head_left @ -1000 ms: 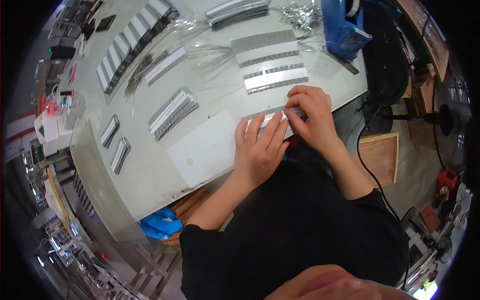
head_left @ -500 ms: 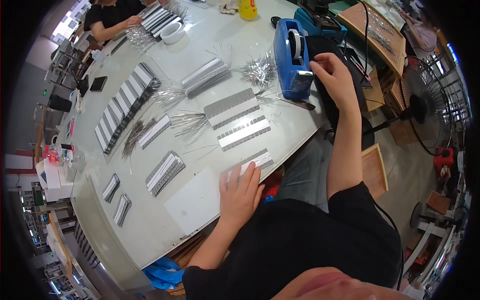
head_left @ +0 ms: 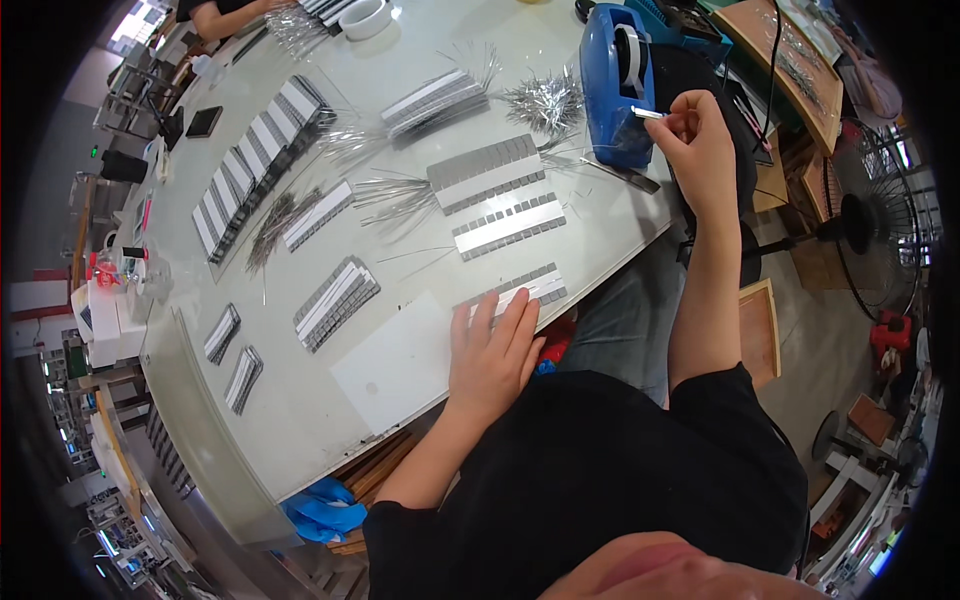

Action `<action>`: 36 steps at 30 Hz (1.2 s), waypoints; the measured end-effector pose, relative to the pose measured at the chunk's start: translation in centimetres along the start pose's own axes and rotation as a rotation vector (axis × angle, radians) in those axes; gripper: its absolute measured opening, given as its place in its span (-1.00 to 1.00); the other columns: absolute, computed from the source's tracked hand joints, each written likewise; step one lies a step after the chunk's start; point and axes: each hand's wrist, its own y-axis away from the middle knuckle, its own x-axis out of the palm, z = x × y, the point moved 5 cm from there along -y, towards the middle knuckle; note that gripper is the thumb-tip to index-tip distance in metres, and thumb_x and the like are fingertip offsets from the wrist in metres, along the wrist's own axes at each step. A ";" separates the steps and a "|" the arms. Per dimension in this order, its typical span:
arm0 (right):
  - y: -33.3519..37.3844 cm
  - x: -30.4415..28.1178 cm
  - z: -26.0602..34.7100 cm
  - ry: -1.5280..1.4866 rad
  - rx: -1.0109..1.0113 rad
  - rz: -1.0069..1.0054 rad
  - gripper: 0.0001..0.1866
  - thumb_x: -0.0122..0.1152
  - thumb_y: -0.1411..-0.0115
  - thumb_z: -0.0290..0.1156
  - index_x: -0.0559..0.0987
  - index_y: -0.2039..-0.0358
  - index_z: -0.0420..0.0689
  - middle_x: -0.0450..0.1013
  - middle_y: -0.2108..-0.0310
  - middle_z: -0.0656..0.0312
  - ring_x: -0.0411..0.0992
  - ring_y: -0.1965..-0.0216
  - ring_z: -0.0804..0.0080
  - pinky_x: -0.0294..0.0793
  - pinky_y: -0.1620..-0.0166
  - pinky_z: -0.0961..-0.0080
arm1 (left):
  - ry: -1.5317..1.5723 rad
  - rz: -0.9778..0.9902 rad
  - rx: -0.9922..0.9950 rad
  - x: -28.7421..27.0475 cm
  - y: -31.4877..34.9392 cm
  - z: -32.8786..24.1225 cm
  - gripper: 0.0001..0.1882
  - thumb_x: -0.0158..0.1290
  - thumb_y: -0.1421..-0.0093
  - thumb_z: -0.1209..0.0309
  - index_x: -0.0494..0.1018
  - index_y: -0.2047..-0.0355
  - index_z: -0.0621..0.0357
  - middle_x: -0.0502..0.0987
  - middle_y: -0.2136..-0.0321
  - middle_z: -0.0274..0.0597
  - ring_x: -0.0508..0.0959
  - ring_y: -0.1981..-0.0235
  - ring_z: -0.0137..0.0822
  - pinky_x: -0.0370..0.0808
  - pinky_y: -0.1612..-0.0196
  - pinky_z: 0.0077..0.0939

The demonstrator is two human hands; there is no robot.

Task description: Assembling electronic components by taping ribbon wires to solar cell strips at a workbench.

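Observation:
My left hand [head_left: 490, 352] lies flat, fingers stretched out, on a grey-and-white strip [head_left: 540, 287] with notched edges near the table's front edge. My right hand [head_left: 697, 135] is closed in a pinch on a short shiny piece of tape [head_left: 647, 113] at the front of the blue tape dispenser [head_left: 605, 90]. Above the left hand sit another notched strip [head_left: 510, 225] and a wider grey-and-white piece [head_left: 487, 173]. Thin silvery wires [head_left: 400, 196] spread out from the wider piece's left side.
Stacks of strips [head_left: 262, 160] and smaller bundles [head_left: 338, 303] cover the table's left part. A tangle of silver wires [head_left: 545, 98] lies beside the dispenser, a dark flat tool [head_left: 630, 175] below it. Another person's arm [head_left: 232, 18] shows at the far edge. A fan [head_left: 850, 220] stands at right.
My right hand has pinched a piece of tape and drawn it slightly out from the dispenser. My left hand stays on the strip. The whole view has shifted, so the table appears higher.

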 end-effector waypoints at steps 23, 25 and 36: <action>15.5 6.5 1.1 -0.714 0.376 0.736 -0.91 0.26 -0.30 -0.54 0.56 0.21 -0.25 0.54 0.28 0.29 0.44 0.25 0.67 0.40 0.17 0.71 | -0.035 -0.015 -0.026 0.4 0.4 0.4 -0.47 0.27 -0.10 0.15 0.53 -0.08 -0.02 0.49 -0.13 -0.37 0.41 -0.16 -0.17 0.19 -0.30 0.01; 15.6 6.6 1.1 -0.585 0.321 0.751 -0.91 0.26 -0.30 -0.53 0.56 0.21 -0.25 0.54 0.29 0.30 0.44 0.25 0.68 0.41 0.18 0.71 | -0.039 -0.019 -0.024 0.2 0.5 0.3 -0.47 0.27 -0.10 0.15 0.53 -0.08 -0.02 0.49 -0.13 -0.37 0.41 -0.16 -0.17 0.19 -0.30 0.02; 15.4 6.9 1.6 -0.589 0.365 0.762 -0.93 0.26 -0.31 -0.51 0.56 0.24 -0.24 0.52 0.32 0.37 0.42 0.30 0.72 0.40 0.24 0.75 | -0.017 -0.021 -0.029 0.3 0.5 0.4 -0.45 0.28 -0.10 0.16 0.51 -0.10 -0.01 0.49 -0.14 -0.37 0.41 -0.16 -0.17 0.20 -0.30 0.05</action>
